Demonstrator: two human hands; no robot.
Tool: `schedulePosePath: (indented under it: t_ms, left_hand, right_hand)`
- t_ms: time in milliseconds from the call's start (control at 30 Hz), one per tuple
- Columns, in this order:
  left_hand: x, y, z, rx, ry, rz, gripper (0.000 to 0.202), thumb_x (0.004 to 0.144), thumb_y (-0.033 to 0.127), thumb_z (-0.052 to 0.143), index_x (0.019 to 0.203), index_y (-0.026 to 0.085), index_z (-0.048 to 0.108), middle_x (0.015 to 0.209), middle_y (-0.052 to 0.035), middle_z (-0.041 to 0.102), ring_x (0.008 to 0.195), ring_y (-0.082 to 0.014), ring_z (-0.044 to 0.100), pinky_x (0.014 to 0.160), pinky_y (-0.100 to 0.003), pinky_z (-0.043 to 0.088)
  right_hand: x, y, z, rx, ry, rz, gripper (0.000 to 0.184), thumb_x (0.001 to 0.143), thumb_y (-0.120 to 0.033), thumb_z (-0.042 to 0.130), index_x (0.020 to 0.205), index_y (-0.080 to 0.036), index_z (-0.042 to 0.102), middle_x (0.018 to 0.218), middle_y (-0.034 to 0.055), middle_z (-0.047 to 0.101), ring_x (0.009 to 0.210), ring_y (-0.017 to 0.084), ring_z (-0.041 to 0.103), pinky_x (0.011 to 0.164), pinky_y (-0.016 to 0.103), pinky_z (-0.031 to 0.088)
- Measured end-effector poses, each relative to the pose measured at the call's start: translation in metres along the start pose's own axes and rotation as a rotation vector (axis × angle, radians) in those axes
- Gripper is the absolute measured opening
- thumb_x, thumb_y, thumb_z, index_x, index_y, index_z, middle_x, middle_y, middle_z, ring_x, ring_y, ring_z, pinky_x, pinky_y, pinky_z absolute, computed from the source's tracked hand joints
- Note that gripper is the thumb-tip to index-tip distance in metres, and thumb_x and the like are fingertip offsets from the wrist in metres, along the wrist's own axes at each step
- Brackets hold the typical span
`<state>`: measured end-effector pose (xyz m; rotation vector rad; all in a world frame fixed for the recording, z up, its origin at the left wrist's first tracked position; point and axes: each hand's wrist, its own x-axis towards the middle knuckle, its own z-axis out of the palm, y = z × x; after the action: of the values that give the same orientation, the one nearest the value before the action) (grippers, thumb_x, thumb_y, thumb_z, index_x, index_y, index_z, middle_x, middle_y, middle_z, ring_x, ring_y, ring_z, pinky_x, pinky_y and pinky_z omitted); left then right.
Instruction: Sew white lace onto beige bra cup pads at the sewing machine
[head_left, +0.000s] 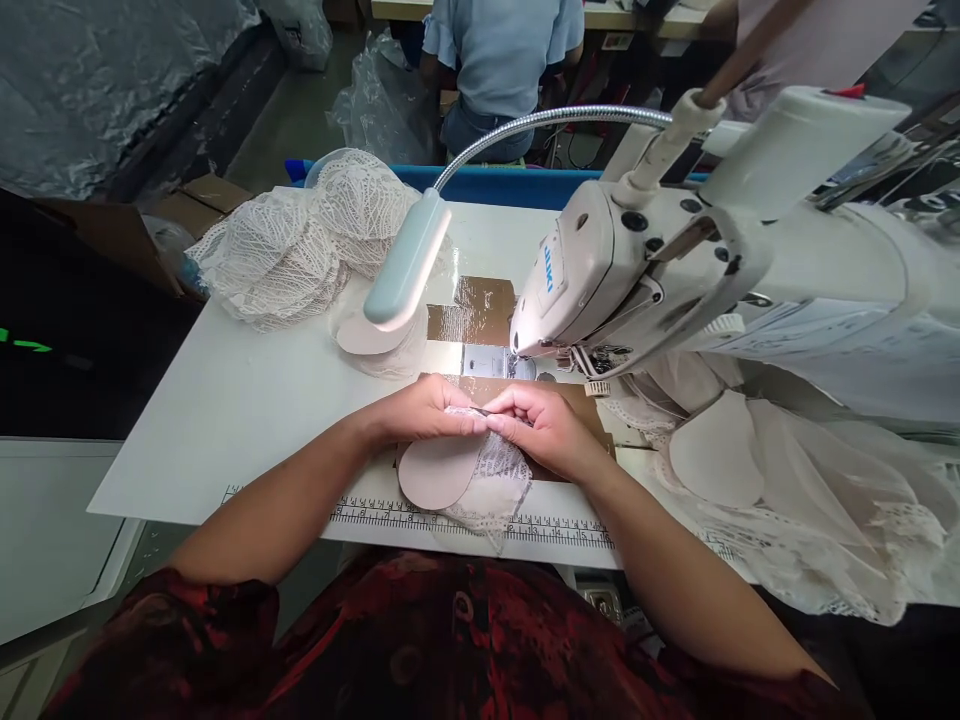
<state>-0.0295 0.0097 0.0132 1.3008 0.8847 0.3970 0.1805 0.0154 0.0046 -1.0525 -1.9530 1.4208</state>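
Note:
My left hand [424, 412] and my right hand [544, 425] meet in front of the sewing machine's needle area [577, 362], fingers curled and pinched together. Between them they hold the top edge of a beige padded cup [435, 472] and a piece of white lace [499, 480]. A thin dark tool, perhaps tweezers, pokes out from my right fingers. Cup and lace lie on the white sewing table [240, 410], overlapping the printed ruler [555, 530] at its front edge.
A white JUKI sewing machine [675, 260] fills the right side. Its gooseneck lamp [405, 262] hangs over the table's middle. Lace-covered cups [300, 245] are stacked at the back left. More lace and a cup [716, 450] lie at right. A person in blue [502, 60] sits beyond.

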Motion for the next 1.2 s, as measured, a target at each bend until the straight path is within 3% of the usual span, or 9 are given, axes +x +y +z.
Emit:
schedulePosePath:
  t_ms: [200,300,400,533,667,800,900,1067,1200]
  left_hand:
    - [0.000,-0.003,0.000,-0.023,0.019,-0.019,0.042,0.074,0.046,0.069,0.058,0.012,0.050,0.057,0.0036,0.031,0.053,-0.0066,0.026,0.047,-0.022,0.016]
    - [0.001,-0.003,0.003,-0.006,0.011,-0.009,0.046,0.075,0.044,0.069,0.054,0.013,0.043,0.056,0.0047,0.027,0.052,-0.0057,0.023,0.047,-0.022,0.014]
    - [0.002,-0.003,0.005,0.030,0.014,-0.009,0.040,0.077,0.044,0.067,0.058,0.012,0.051,0.056,0.0040,0.035,0.052,-0.0063,0.030,0.047,-0.021,0.020]
    - [-0.001,-0.001,-0.003,0.099,-0.044,0.080,0.027,0.078,0.039,0.066,0.084,0.013,0.069,0.078,-0.0025,0.062,0.070,-0.0127,0.053,0.061,-0.022,0.039]
    - [-0.014,0.003,-0.023,0.231,-0.156,0.085,0.039,0.075,0.027,0.066,0.113,0.016,0.064,0.099,-0.0061,0.065,0.086,-0.0176,0.059,0.070,-0.023,0.045]
    - [-0.022,0.005,-0.029,0.365,-0.032,0.125,0.046,0.076,0.023,0.061,0.121,0.016,0.060,0.090,-0.0029,0.063,0.077,-0.0142,0.055,0.066,-0.022,0.042]
    - [-0.019,0.005,-0.018,0.396,0.011,0.191,0.046,0.078,0.020,0.058,0.124,0.017,0.058,0.089,-0.0020,0.061,0.075,-0.0132,0.053,0.066,-0.023,0.041]
    - [-0.021,0.007,-0.005,0.369,0.199,0.283,0.049,0.079,0.024,0.061,0.127,0.017,0.054,0.097,-0.0045,0.060,0.083,-0.0144,0.055,0.074,-0.026,0.045]
    - [-0.034,0.007,-0.013,0.240,0.279,0.094,0.037,0.075,0.037,0.070,0.104,0.015,0.063,0.084,-0.0025,0.060,0.073,-0.0129,0.054,0.066,-0.025,0.044]
  right_hand:
    - [0.000,0.001,-0.001,0.075,-0.073,0.018,0.020,0.081,-0.034,0.063,0.091,-0.016,0.065,0.083,0.0028,0.065,0.074,0.014,0.059,0.067,0.028,0.047]
    - [0.002,0.000,0.002,0.062,-0.049,0.018,0.017,0.081,-0.032,0.061,0.086,-0.017,0.065,0.082,0.0030,0.066,0.075,0.014,0.060,0.067,0.028,0.047]
    - [0.004,0.002,0.007,0.153,-0.018,0.054,0.019,0.080,-0.035,0.062,0.086,-0.017,0.062,0.083,0.0032,0.064,0.074,0.015,0.060,0.067,0.029,0.048]
    - [0.003,0.001,0.009,0.159,-0.060,0.092,0.032,0.075,-0.035,0.067,0.102,-0.019,0.059,0.085,0.0022,0.063,0.078,0.016,0.059,0.069,0.029,0.049]
    - [-0.002,-0.002,-0.003,-0.104,-0.112,0.096,0.014,0.080,-0.031,0.057,0.080,-0.017,0.061,0.073,-0.0008,0.058,0.067,0.013,0.052,0.060,0.025,0.041]
    - [-0.004,-0.005,-0.012,-0.076,-0.233,0.103,0.020,0.078,-0.037,0.061,0.080,-0.017,0.058,0.072,-0.0025,0.053,0.065,0.012,0.048,0.058,0.024,0.037]
    - [-0.001,-0.005,-0.004,-0.011,-0.139,0.113,0.031,0.074,-0.042,0.066,0.090,-0.018,0.058,0.080,-0.0006,0.055,0.072,0.014,0.050,0.063,0.025,0.039]
    - [0.001,-0.003,0.009,-0.082,-0.089,0.040,0.019,0.081,-0.036,0.057,0.077,-0.018,0.059,0.070,-0.0011,0.052,0.065,0.013,0.045,0.059,0.026,0.035]
    - [-0.003,-0.002,0.007,-0.022,-0.036,-0.011,0.016,0.082,-0.033,0.057,0.080,-0.018,0.061,0.071,-0.0012,0.055,0.066,0.013,0.047,0.061,0.025,0.035]
